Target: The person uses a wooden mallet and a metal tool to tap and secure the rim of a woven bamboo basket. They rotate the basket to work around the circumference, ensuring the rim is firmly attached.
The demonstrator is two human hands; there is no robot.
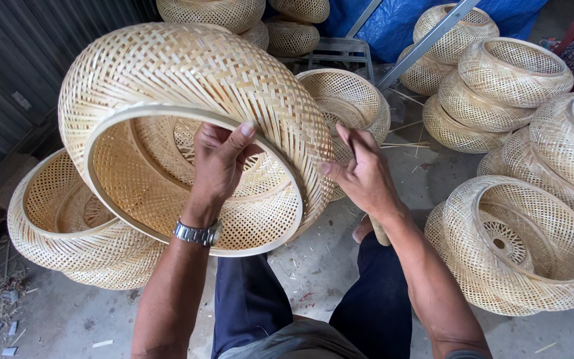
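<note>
Between the two hands sat a big woven basket [187, 93], tipped on its side with its round opening facing the person. The left hand [219, 163] was curled over the basket's rim, thumb up, gripping it. The right hand [360, 174] pressed the basket's outer side with bent fingers. More baskets [513, 246] lay on the floor past the right hand.

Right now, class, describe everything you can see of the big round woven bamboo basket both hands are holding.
The big round woven bamboo basket is pale tan, dome-shaped, openwork, with a smooth hoop rim. It is tilted, its opening facing the camera. The left hand reaches inside over the rim; the right hand touches its outer wall. Similar baskets lie around it.
</note>
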